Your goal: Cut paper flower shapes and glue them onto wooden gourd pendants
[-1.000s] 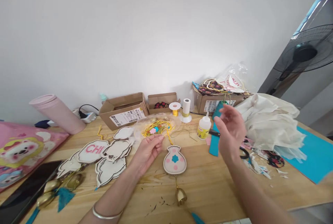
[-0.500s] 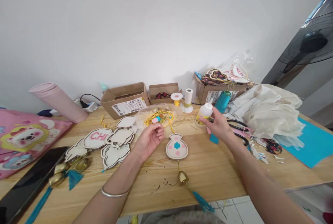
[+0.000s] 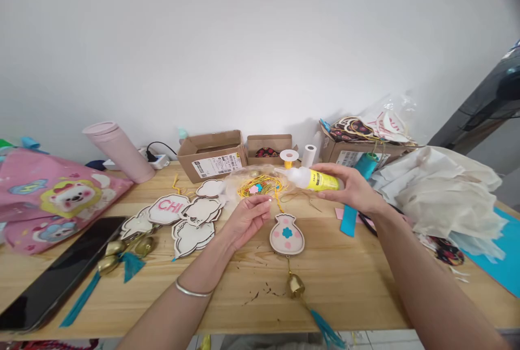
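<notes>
My right hand [image 3: 345, 185] grips a white squeeze glue bottle [image 3: 320, 181] with a yellow label, tilted on its side with the nozzle pointing left. Left of it, my left hand [image 3: 252, 219] is closed in a pinch; a tiny white speck shows at the fingertips, too small to name. Just right of that hand lies a pouch-shaped wooden pendant [image 3: 287, 235] with a blue flower and pink spots. From its lower end run a gold bell [image 3: 296, 286] and a blue tassel [image 3: 328, 331]. Yellow cord [image 3: 279, 201] comes from its top.
Behind my hands a clear plastic bag [image 3: 233, 179] holds yellow cords. White wooden plaques [image 3: 194, 233], more bells [image 3: 109, 263] and a black phone [image 3: 60, 274] lie left. Cardboard boxes [image 3: 211, 144] stand by the wall; pale fabric [image 3: 447, 193] is heaped right.
The glue bottle has been lifted from upright on the table and tipped sideways toward my left hand. The view has shifted slightly left; my left hand stays pinched beside the pendant.
</notes>
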The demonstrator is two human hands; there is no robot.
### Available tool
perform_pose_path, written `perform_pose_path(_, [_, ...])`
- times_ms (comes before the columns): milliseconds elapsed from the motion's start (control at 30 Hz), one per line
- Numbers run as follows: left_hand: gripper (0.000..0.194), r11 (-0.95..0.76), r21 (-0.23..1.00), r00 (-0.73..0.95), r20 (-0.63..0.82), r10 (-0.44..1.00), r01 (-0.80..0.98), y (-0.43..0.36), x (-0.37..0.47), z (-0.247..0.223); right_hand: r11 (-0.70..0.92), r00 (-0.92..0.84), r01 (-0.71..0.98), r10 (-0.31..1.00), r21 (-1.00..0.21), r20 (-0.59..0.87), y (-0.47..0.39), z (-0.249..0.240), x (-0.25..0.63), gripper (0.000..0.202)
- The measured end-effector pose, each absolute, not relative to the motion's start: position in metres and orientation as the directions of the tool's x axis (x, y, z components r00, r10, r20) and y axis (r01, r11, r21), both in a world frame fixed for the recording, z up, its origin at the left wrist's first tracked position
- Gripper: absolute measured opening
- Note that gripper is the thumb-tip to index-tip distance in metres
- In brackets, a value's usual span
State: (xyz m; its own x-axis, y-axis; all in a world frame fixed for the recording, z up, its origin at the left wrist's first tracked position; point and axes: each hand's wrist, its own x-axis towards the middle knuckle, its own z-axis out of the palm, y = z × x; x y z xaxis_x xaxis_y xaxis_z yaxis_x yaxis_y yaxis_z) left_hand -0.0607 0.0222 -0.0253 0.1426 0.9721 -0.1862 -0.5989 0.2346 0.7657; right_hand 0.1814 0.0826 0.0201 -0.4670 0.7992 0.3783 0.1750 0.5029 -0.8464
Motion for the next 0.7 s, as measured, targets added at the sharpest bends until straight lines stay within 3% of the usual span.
perform_pose_path(267, [0.017, 0.265, 0.754, 0.195, -0.183, 0.964, -0.601, 0.020, -0.058, -0.019, 0.347, -0.251, 0.119, 0.917, -0.930, 0.310, 0.074, 0.013, 0.186, 0.046])
perform_pose_path(467, [0.014, 0.266, 0.728, 0.232, -0.150, 0.961, -0.632, 0.019, -0.058, -0.016, 0.217, -0.066, -0.269, 0.968, -0.938, 0.243, 0.074, 0.017, 0.176, 0.048])
perform_pose_path(700, [0.013, 0.406, 0.607, 0.335, -0.234, 0.913, -0.683, 0.018, -0.056, -0.012, 0.072, -0.061, -0.439, 0.992, -0.896, 0.110, 0.074, 0.013, 0.164, 0.038])
